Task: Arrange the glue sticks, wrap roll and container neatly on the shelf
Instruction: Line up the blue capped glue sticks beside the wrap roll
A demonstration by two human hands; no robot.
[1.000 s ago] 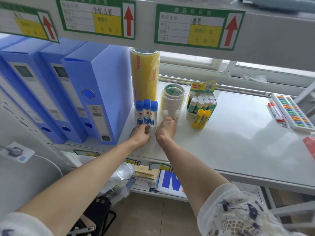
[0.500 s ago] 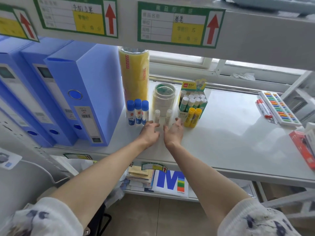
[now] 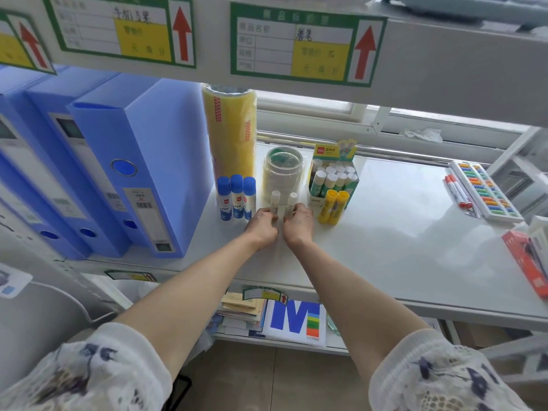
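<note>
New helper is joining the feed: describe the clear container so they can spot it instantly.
Find the tall yellow wrap roll beside the blue binders. Right of it stands the container, a squat see-through jar. Unlike the capped glue sticks around it, it is wide and shows green inside.

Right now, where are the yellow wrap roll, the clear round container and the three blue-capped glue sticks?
yellow wrap roll (image 3: 231, 134), head view, middle of its upright side.
clear round container (image 3: 284, 173), head view, front wall below the rim.
blue-capped glue sticks (image 3: 237, 200), head view, body of the middle stick.
</note>
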